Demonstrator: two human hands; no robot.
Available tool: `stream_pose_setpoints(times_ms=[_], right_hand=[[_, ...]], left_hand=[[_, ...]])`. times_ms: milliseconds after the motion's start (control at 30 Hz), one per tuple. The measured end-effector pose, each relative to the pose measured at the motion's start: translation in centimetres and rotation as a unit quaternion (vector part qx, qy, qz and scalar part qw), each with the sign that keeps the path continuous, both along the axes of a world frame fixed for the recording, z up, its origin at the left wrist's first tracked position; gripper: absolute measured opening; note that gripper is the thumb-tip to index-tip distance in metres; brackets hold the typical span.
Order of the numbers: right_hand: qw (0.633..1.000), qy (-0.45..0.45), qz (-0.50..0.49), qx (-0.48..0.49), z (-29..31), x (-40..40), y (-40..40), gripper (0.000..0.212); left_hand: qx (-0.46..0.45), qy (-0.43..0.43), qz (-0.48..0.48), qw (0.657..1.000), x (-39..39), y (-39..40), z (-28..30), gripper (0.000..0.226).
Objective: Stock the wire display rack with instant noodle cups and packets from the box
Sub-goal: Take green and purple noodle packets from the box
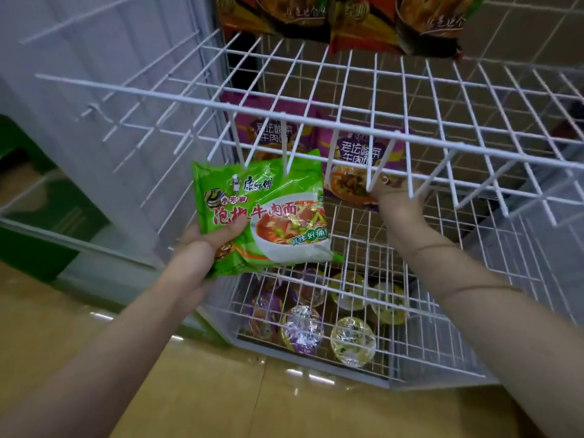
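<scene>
The left hand grips the green noodle packet at frame centre, long axis tilted up-right toward the middle wire shelf, where the right hand holds a purple packet.

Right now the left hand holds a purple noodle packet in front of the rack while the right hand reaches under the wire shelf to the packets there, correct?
Not quite. In the head view, the packet that the left hand holds is green, not purple; the purple packets are on the rack. The rest stands: the right hand reaches under the wire shelf to them.
</scene>
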State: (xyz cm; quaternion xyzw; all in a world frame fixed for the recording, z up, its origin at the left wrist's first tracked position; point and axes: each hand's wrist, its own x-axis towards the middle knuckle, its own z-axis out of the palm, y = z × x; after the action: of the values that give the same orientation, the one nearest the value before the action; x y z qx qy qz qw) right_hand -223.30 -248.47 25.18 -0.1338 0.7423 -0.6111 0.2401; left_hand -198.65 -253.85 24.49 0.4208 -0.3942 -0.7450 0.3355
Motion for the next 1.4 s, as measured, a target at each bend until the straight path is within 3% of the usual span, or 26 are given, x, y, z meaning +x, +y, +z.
stream_pose_setpoints(times_ms=[100,300,467,733,833,967,1100,1233,1400], right_hand=[[0.994,0.059,0.089,-0.010,0.3,3.1,1.2,0.030],[0.983,0.010,0.179,-0.033,1.2,8.1,3.3,0.034],[0.962,-0.016,0.266,-0.059,1.3,11.2,5.5,0.009],[0.912,0.107,0.394,0.026,-3.7,13.5,9.6,0.019],[0.910,0.107,0.394,0.070,-6.9,13.5,10.6,0.019],[0.924,0.033,0.370,0.093,-9.2,12.6,11.5,0.033],[0.915,0.028,0.366,0.168,-11.9,10.8,12.1,0.036],[0.931,-0.016,0.331,0.152,-14.1,9.7,12.2,0.022],[0.961,-0.069,0.233,0.133,-16.9,7.0,11.4,0.025]], left_hand=[[-0.006,0.002,-0.019,1.000,0.6,1.0,-0.4,0.063],[-0.031,0.016,-0.051,0.998,2.0,2.6,-1.1,0.052],[-0.051,0.010,-0.096,0.994,4.3,3.6,-2.4,0.100],[-0.040,-0.073,-0.177,0.981,8.9,4.1,-7.2,0.109],[-0.022,-0.090,-0.181,0.979,8.9,4.8,-9.5,0.104],[0.004,-0.074,-0.151,0.986,7.4,5.4,-12.0,0.070],[0.019,-0.069,-0.128,0.989,5.3,5.6,-13.6,0.066],[0.017,-0.085,-0.125,0.988,3.8,6.1,-14.9,0.063],[-0.024,-0.173,-0.150,0.973,0.4,5.7,-15.8,0.051]])
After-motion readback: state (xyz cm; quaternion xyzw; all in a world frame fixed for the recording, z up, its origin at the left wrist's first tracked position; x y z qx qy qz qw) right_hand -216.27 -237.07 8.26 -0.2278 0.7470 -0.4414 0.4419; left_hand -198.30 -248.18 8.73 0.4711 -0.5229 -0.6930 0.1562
